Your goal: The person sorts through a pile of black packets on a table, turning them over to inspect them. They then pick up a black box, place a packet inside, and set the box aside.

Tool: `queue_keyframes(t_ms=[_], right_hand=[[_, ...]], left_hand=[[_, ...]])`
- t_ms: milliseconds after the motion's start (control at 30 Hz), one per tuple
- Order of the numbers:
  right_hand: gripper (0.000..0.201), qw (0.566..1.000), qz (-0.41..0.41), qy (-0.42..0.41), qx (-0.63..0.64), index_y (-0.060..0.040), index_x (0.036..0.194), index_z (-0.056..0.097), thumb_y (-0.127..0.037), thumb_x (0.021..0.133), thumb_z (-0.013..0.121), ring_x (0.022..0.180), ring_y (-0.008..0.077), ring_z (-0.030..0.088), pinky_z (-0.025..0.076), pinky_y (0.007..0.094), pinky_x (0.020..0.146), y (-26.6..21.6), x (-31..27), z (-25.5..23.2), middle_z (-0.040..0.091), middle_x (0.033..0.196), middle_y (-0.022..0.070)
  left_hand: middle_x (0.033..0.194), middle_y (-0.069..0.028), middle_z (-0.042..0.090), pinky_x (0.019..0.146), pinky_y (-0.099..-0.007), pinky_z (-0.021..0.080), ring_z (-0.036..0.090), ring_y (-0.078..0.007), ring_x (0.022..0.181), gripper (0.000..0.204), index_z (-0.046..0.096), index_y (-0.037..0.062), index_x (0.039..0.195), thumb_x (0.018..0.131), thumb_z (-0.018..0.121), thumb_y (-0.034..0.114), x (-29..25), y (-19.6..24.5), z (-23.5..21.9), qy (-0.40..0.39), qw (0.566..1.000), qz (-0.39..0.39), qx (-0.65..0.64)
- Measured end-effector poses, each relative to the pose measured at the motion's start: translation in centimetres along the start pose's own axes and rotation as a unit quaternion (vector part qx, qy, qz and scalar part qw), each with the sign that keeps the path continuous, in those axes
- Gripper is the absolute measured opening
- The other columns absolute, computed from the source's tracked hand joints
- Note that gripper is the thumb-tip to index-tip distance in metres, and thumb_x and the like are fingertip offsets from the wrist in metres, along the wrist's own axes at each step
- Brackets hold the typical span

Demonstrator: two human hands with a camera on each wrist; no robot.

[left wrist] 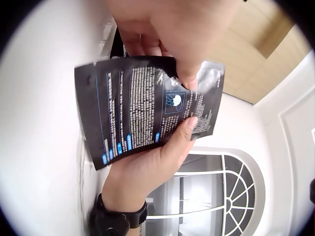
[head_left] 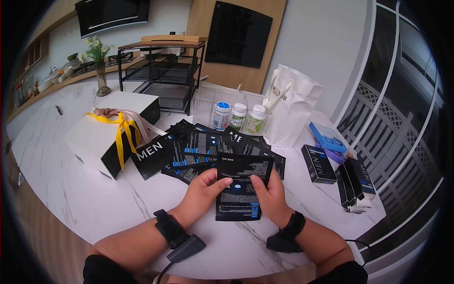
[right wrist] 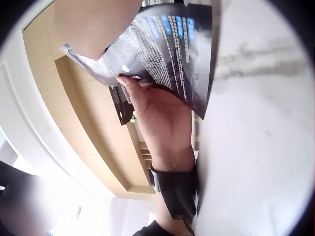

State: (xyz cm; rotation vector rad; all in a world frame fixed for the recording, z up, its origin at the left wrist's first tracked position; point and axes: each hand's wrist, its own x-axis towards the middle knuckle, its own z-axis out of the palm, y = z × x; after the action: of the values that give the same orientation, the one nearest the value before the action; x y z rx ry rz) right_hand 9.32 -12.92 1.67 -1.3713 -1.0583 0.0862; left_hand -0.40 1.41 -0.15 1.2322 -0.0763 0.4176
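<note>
Between left hand (head_left: 203, 187) and right hand (head_left: 273, 195), each pinching an edge, we note a black printed sachet (head_left: 238, 202), presumably steadied from both sides.

Veined white table (head_left: 127, 201): black packets (head_left: 195, 147), ribboned box (head_left: 100, 136), paper bag (head_left: 289, 111).

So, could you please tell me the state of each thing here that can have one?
Front packet, held up; whether opened, unclear
Left hand, gripping it
Right hand, gripping it
Other packets, spread, overlapping
Bottles, upright, capped
Paper bag, upright
Yellow ribbon, hanging over white box
Flowers, standing in vase
</note>
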Motion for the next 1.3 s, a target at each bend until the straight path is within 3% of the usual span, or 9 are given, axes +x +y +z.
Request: queue_keyframes(t_ms=[400,533,700,800,900,967,1033,1167,1300], right_hand=[[0.03,0.986,0.039,0.011,0.161,-0.0003,0.118,0.041,-0.016,0.093,0.043,0.097,0.0086,0.049,0.039,0.0237,0.086,0.7,0.2,-0.2,0.052,0.11,0.0047],[0.025,0.994,0.061,-0.033,0.082,0.0011,0.109,0.049,-0.017,0.092,0.045,0.09,0.0071,0.05,0.041,0.0221,0.08,0.5,-0.2,-0.3,0.057,0.099,0.0036],[0.024,0.998,0.058,0.008,0.03,0.0026,0.101,0.054,-0.019,0.092,0.046,0.08,0.0065,0.051,0.042,0.0216,0.073,0.6,0.1,-0.4,0.06,0.089,0.0035],[0.023,0.999,0.04,0.016,-0.008,0.0015,0.1,0.053,-0.018,0.092,0.045,0.079,0.0061,0.051,0.043,0.0228,0.072,0.6,0.1,-0.3,0.061,0.088,0.0048],[0.019,0.982,-0.058,-0.087,-0.16,0.0005,0.091,0.052,-0.018,0.088,0.051,0.064,0.0206,0.056,0.043,0.0299,0.059,0.0,-0.3,-1.0,0.056,0.072,0.0121],[0.018,0.987,-0.059,-0.069,-0.133,-0.0005,0.089,0.052,-0.019,0.087,0.053,0.06,0.0279,0.054,0.041,0.0332,0.055,0.1,-0.6,-0.6,0.053,0.067,0.0148],[0.02,0.995,-0.06,0.036,-0.073,-0.0006,0.092,0.053,-0.02,0.087,0.052,0.065,0.027,0.059,0.045,0.0327,0.059,0.8,0.0,-0.3,0.058,0.073,0.0156],[0.022,0.997,-0.007,0.033,-0.069,-0.0015,0.091,0.053,-0.023,0.086,0.053,0.067,0.0289,0.06,0.046,0.0337,0.059,1.0,0.3,-1.1,0.06,0.075,0.0154],[0.026,0.968,-0.124,-0.135,-0.171,-0.0067,0.089,0.053,-0.032,0.083,0.054,0.06,0.0328,0.057,0.044,0.0397,0.051,-0.4,-0.6,-1.8,0.058,0.067,0.012]], left_hand=[[0.081,0.0043,0.057,0.066,-0.017,0.041,0.049,-0.0014,0.072,0.007,0.056,0.004,0.086,0.085,0.059,0.01,0.3,-1.0,-0.3,0.032,0.999,-0.036,0.023],[0.087,0.0006,0.061,0.07,-0.0178,0.043,0.053,-0.0029,0.079,0.008,0.057,0.0022,0.091,0.085,0.058,0.008,0.3,-0.5,0.0,0.056,0.997,-0.02,-0.054],[0.083,0.0031,0.06,0.068,-0.0165,0.041,0.05,-0.0012,0.074,0.007,0.058,0.0039,0.089,0.083,0.06,0.008,0.1,-1.0,-0.6,0.008,0.996,-0.017,0.087],[0.08,0.0045,0.058,0.064,-0.016,0.039,0.047,-0.0004,0.07,0.005,0.058,0.0052,0.084,0.083,0.061,0.009,0.0,-0.4,0.6,0.027,0.998,-0.012,0.05],[0.08,0.0062,0.058,0.066,-0.0167,0.04,0.048,0.0,0.072,0.007,0.059,0.0043,0.087,0.084,0.06,0.01,0.1,-0.7,-0.3,0.036,0.999,-0.009,0.023],[0.091,-0.0002,0.062,0.078,-0.0216,0.042,0.054,-0.0051,0.082,0.011,0.059,0.0039,0.093,0.084,0.058,0.009,0.1,-0.9,-0.7,0.031,0.998,-0.005,0.058],[0.095,-0.0013,0.062,0.083,-0.023,0.041,0.054,-0.0066,0.086,0.015,0.059,0.0037,0.098,0.084,0.058,0.008,0.0,0.1,0.3,0.029,0.998,-0.005,0.049],[0.102,-0.003,0.06,0.086,-0.0262,0.041,0.054,-0.0102,0.093,0.02,0.056,0.0045,0.105,0.085,0.055,0.007,-0.5,-0.5,0.3,0.061,0.994,-0.011,0.085],[0.098,-0.0027,0.06,0.084,-0.0269,0.043,0.055,-0.0118,0.09,0.013,0.056,0.0069,0.099,0.087,0.052,0.009,-0.4,-0.6,-1.7,0.078,0.992,-0.024,0.099]])
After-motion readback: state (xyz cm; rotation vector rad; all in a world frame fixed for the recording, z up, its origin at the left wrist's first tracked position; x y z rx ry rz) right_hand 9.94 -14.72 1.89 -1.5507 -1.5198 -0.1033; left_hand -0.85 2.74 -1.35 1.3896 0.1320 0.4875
